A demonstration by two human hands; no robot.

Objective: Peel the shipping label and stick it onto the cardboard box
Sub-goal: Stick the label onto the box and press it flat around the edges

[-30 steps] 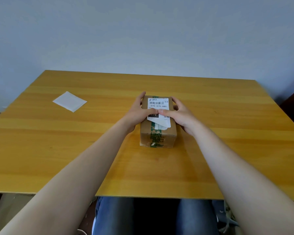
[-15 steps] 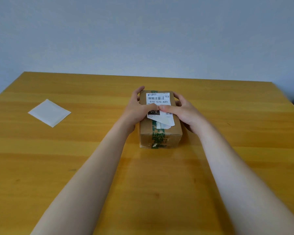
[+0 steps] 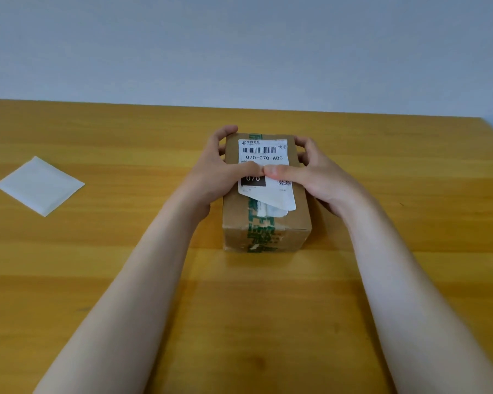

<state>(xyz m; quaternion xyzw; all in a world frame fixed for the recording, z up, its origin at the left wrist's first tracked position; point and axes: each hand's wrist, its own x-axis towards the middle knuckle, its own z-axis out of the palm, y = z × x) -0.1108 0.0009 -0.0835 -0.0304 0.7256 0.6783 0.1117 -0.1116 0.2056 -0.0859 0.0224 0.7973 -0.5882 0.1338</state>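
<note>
A small cardboard box [image 3: 268, 228] with green printed tape stands mid-table. A white shipping label [image 3: 264, 155] with a barcode and "070-070-A80" lies on its top; the label's near end curls up loose. My left hand [image 3: 214, 177] wraps the box's left side, its thumb pressing across the label's middle. On the other side my right hand [image 3: 319, 177] does the same, and the two thumb tips meet on the label.
A white square backing sheet [image 3: 40, 185] lies flat on the yellow wooden table [image 3: 268, 308] at the left. A pale wall rises behind the table's far edge.
The head view has shifted closer and lower. Both thumbs stay pressed on the label, sliding slightly toward me; more of the printed top shows. The box stays put.
</note>
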